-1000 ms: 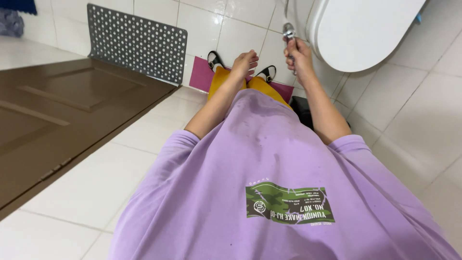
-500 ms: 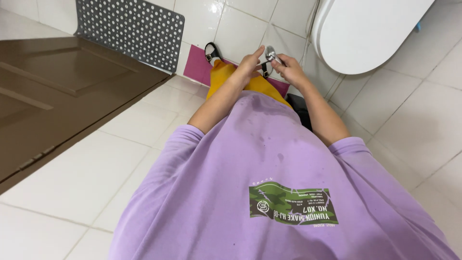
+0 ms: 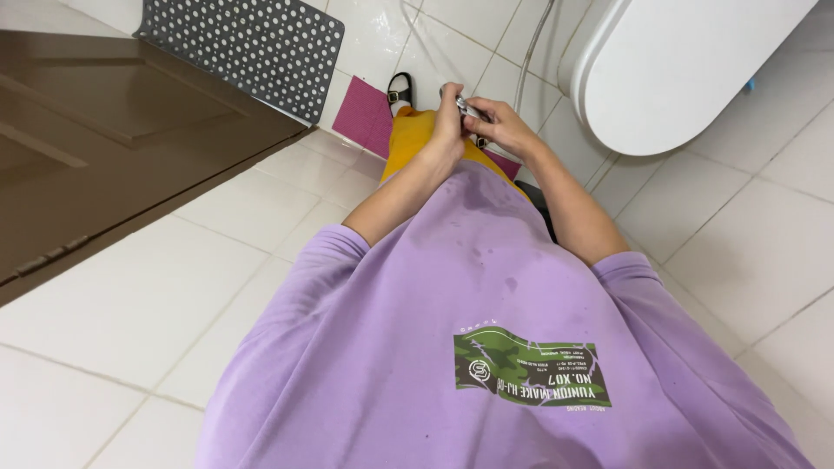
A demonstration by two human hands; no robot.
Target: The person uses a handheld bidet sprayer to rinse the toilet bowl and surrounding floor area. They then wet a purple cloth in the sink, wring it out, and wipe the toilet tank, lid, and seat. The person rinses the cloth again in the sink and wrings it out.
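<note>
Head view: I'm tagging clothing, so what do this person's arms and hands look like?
Both arms emerge bare from short lilac sleeves of a loose T-shirt with a green camouflage patch. Left hand and right hand are bare: no gloves, and no watch or rings that show.

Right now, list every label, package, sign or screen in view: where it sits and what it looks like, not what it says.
Printed patch: on the front of the purple shirt, low and toward the right of the picture; a slanted rectangle in green camouflage with white lettering and a round white emblem at its left end.
No packages, signs or screens in view.
</note>
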